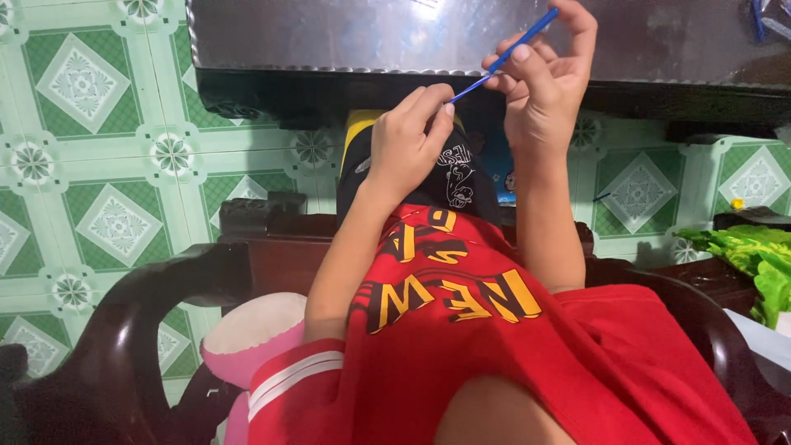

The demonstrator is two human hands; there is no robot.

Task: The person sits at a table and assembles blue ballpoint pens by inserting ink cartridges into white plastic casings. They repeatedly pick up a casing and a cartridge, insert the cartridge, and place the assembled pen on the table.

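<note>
A thin blue stick [515, 48], like a pen refill or straw, slants from lower left to upper right in front of the table edge. My right hand [544, 86] pinches its upper half between thumb and fingers. My left hand [409, 136] holds its lower tip with closed fingertips. Both hands are raised over my lap, where black shorts with a white print [461, 177] and a red shirt with yellow lettering [461, 305] show.
A dark table with a shiny glass top [346, 37] stands just ahead, small blue items at its far right [758, 16]. I sit in a dark wooden armchair [140, 321] on a green patterned tile floor [99, 140]. A pink-white cushion [247, 338] lies left, green leaves [754, 255] right.
</note>
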